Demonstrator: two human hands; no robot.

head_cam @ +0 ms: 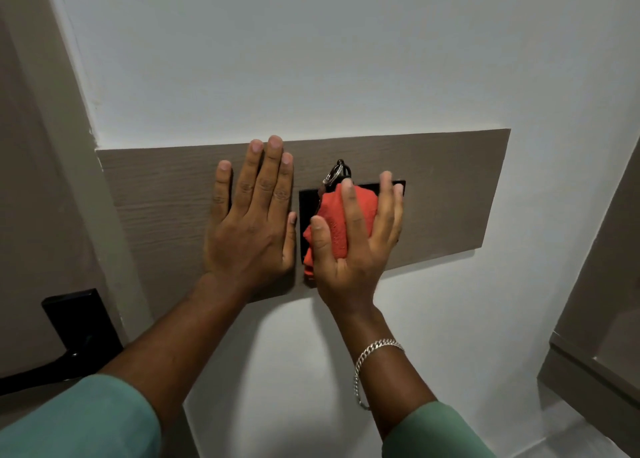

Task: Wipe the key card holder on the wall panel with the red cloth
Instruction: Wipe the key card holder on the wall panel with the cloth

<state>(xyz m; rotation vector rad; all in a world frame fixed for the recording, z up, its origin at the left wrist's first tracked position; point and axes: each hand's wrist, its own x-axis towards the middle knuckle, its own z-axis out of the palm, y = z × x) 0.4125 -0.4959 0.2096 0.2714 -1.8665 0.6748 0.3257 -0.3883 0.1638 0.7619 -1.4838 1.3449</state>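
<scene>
Fingers [349,212] of the right hand [349,250], slightly spread, press a bunched red cloth [356,208] flat against the black key card holder [308,201]; the thumb bears on the cloth's left edge, and the outer fingertips reach the holder's upper right corner. The cloth is pinned under the palm rather than pinched, and its lower fold hangs below the thumb. The holder is set into a grey-brown wood-grain wall panel [450,187] mounted on a white wall [311,59]; most of its face is covered by cloth and hand. A key ring [334,175] with a dark fob stands out of the holder's top edge, just above the cloth. The left hand [252,229] lies flat on the panel just beside the holder's left edge, fingers extended and close together, gripping nothing. A silver chain bracelet [374,350] circles the right wrist. Both forearms emerge from green sleeves [86,419]. A black door handle [79,329] shows at lower left.
</scene>
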